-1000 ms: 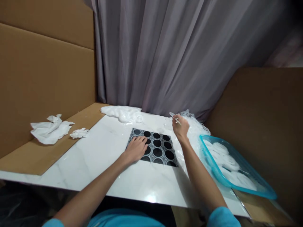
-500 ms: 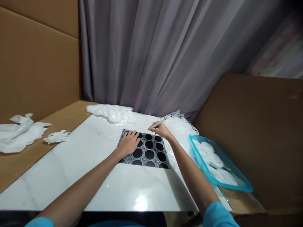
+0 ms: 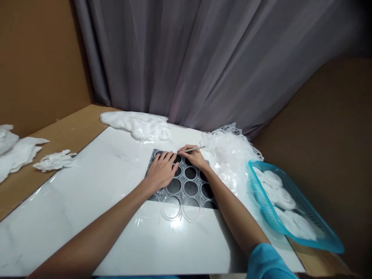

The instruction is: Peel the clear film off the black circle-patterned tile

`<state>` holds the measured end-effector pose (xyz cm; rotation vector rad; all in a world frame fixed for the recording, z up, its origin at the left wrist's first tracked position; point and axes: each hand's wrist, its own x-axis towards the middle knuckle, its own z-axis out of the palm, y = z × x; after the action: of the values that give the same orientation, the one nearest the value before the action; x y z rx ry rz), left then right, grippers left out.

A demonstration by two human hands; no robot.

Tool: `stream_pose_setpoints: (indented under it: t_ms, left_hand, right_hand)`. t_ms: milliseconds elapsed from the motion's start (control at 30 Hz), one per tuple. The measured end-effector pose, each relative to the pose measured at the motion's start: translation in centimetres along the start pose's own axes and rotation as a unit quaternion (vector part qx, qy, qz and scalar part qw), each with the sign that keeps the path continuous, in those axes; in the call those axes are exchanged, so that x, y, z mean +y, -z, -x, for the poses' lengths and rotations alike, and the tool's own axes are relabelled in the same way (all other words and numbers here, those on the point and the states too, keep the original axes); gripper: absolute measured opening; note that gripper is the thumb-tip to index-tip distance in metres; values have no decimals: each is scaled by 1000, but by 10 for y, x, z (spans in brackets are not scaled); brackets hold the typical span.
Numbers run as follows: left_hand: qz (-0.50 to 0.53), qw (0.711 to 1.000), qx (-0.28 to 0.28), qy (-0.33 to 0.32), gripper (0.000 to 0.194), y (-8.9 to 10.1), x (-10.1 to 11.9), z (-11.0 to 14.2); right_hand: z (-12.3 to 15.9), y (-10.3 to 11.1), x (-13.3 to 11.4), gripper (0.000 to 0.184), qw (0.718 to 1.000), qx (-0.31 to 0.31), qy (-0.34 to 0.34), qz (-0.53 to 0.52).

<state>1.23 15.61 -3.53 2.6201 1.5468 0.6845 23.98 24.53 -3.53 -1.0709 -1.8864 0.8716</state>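
On the white table, between its far and near edges, we see a clear plastic sheet of rings, lying over a dark mat and past its near edge. Our left hand presses the sheet's left side; our right hand, at the far edge, pinches a thin stick, its length pointing leftward to the left fingertips. The stick's tip is hard to make out; glare weakens the near rim.

Left hand: palm down, fingers slightly spread. Right hand: fingers and thumb pinched together. Two forearms: bare, extended forward, converging.
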Motion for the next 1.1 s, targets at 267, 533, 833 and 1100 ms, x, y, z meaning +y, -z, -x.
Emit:
stream_pose_setpoints:
  t_ms: [267,533,833,1100]
  left_hand:
    - [2,1000,3,8,52,3,2,-1]
    - [9,1000,-9,23,52,4,5,-3]
    - [7,999,-28,25,54,10,7,-2]
    - [2,999,-30,-21,56,20,5,-1]
  right_hand:
    - [1,5,-1,25,994,-40,86,62]
    - [6,-1,-3,19,959,-59,148,236]
    - [-59,23,-4,20,962,266,-22,56]
    - [43,104,-99,28,885,368,107,265]
